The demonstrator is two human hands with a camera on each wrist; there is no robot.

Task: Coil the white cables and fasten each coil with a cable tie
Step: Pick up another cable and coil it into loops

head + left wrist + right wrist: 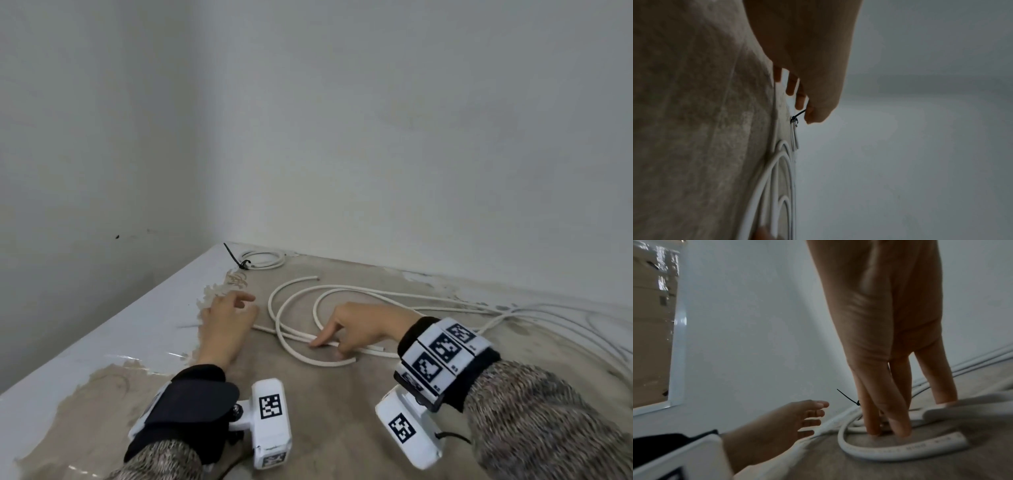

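Note:
A loose white cable (295,308) lies in wide loops mid-table, its cut end (346,361) near me. My right hand (329,342) presses straight fingers (898,421) down on the crossing strands of that cable (879,452). My left hand (233,311) is left of the loops, fingers relaxed and spread, holding nothing. It shows the same way in the right wrist view (807,417). In the far corner lies a coiled white cable (265,258) bound with a black cable tie (236,258). The left wrist view also shows that black cable tie (797,116).
The worn beige table (342,411) has a white strip along its left side (102,335) and meets walls at left and back. More white cable (520,311) trails off to the right. A taped cardboard box (651,321) shows in the right wrist view.

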